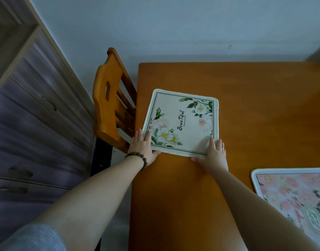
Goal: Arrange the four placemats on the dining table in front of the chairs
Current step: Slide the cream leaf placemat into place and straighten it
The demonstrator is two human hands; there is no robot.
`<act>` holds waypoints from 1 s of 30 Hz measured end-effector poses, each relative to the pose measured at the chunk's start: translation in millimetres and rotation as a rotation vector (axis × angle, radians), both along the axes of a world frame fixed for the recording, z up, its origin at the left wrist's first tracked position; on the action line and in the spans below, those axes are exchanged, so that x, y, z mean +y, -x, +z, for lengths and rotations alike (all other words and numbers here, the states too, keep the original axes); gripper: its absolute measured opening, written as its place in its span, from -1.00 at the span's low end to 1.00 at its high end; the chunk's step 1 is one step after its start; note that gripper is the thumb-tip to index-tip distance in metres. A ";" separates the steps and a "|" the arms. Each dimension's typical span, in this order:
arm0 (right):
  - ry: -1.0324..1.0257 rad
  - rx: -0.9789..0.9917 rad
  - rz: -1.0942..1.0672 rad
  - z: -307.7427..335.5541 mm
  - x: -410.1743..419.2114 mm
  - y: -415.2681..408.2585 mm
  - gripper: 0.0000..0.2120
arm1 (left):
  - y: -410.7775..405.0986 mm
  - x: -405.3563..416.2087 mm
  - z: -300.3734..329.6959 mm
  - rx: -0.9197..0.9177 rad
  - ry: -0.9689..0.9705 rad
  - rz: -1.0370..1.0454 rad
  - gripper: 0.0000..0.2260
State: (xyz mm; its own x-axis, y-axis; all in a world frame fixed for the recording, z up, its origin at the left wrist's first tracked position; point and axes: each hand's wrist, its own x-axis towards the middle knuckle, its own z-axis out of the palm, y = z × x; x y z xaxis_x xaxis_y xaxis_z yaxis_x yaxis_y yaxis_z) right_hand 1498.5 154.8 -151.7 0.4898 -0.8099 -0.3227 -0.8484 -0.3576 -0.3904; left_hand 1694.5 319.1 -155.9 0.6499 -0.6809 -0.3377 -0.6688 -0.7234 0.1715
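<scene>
The straight fingers of the left hand [143, 145] are laid flat along the near left corner of the cream floral placemat [182, 122], thumb at its near edge. The right hand [212, 153] is pressed flat on the near right corner. The placemat is positioned at the table [264, 91] edge, before the wooden chair [108, 105]. A pink floral placemat [296, 194] is located well apart, lower right.

Two floral placemats [181, 122] [293, 194] lie on the wooden table [255, 91].
</scene>
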 end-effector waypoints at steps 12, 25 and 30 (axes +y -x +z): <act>0.030 0.049 -0.067 17.9 34.2 -15.7 0.04 | -26.5 -7.2 27.4 0.006 0.080 -0.135 -0.14; 0.119 0.049 -0.313 80.7 127.6 -58.7 -0.11 | -97.2 13.7 114.0 0.043 0.251 -0.375 -0.13; 0.115 0.081 -0.360 81.7 132.4 -76.9 -0.07 | -125.9 4.5 113.9 0.044 0.202 -0.395 -0.06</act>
State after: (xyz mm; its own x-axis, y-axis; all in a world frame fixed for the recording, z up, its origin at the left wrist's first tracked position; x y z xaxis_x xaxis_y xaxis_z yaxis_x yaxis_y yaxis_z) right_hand 1575.3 287.2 -70.0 0.1446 -0.9585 -0.2457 -0.9539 -0.0691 -0.2920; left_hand 1820.4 323.6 -42.0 0.3148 -0.9292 -0.1935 -0.8760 -0.3629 0.3177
